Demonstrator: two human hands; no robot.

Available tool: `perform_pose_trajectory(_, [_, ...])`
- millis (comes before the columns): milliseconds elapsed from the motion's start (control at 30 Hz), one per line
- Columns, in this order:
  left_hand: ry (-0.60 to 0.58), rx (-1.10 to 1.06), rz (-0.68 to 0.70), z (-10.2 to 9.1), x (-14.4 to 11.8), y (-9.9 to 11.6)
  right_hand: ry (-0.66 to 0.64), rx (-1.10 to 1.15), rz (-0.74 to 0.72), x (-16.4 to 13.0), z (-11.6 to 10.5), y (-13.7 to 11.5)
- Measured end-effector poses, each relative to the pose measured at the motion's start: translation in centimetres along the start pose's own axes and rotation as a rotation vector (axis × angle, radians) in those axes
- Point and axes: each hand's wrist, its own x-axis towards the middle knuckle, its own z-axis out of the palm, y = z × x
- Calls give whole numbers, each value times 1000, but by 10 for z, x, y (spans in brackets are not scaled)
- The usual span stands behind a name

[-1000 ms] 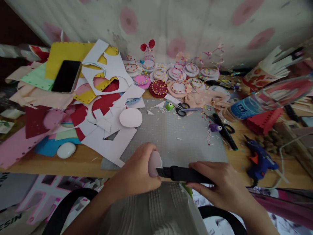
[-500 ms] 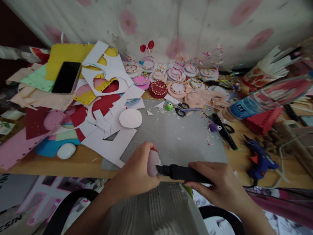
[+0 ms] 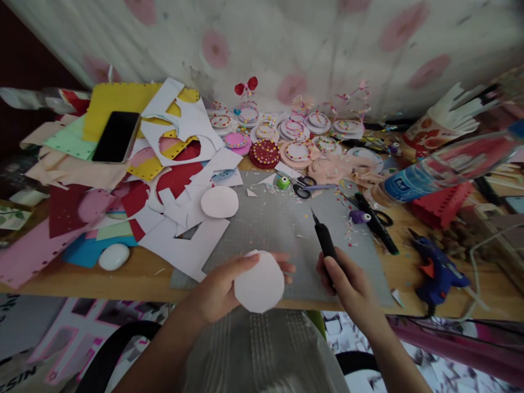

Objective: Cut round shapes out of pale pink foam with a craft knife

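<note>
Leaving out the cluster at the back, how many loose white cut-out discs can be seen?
2: one white disc is in the left hand; another rests on white scraps by the mat. More may be hidden beneath the scraps.

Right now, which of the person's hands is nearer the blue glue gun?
Right. The right hand, holding a black knife, is left of the blue glue gun; the left hand, holding a white disc, is farther to the left.
</note>
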Motion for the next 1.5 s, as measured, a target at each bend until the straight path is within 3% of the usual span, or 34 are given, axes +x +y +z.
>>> perform_pose_trajectory(167, [-82, -189, -30, 7, -4, -1, 101, -199, 57, 11, 11, 9])
perform_pose_trajectory(367, [-36, -96, 74, 3, -3, -1, 104, -149, 35, 14, 16, 8])
perform_pose_trajectory(433, [40, 24, 133, 1, -3, -1, 50, -84, 55, 11, 16, 3])
perform_pose_trajectory(533, [266, 457, 158, 1, -5, 0, -58, -9, 13, 0, 13, -6])
perform_pose_trajectory(633, [429, 809, 166, 4, -7, -1, -140, -61, -171, -12, 7, -12])
perform_pose_trajectory(733, [482, 908, 214, 5, -5, -5, -254, -203, -347, -22, 1, -15])
perform_pose_trajectory(933, [450, 930, 138, 9, -3, -5, -263, -411, -511, -24, 2, -19])
perform_pose_trajectory(1067, [425, 952, 184, 14, -4, -4, -242, -432, -542, -23, 2, -21])
perform_pose_trajectory(1267, [365, 976, 294, 7, -2, -11, -135, -441, -608, -21, 0, -20])
perform_pose_trajectory(1500, [321, 835, 301, 1, 8, -20, 15, -501, -657, -13, 0, -6])
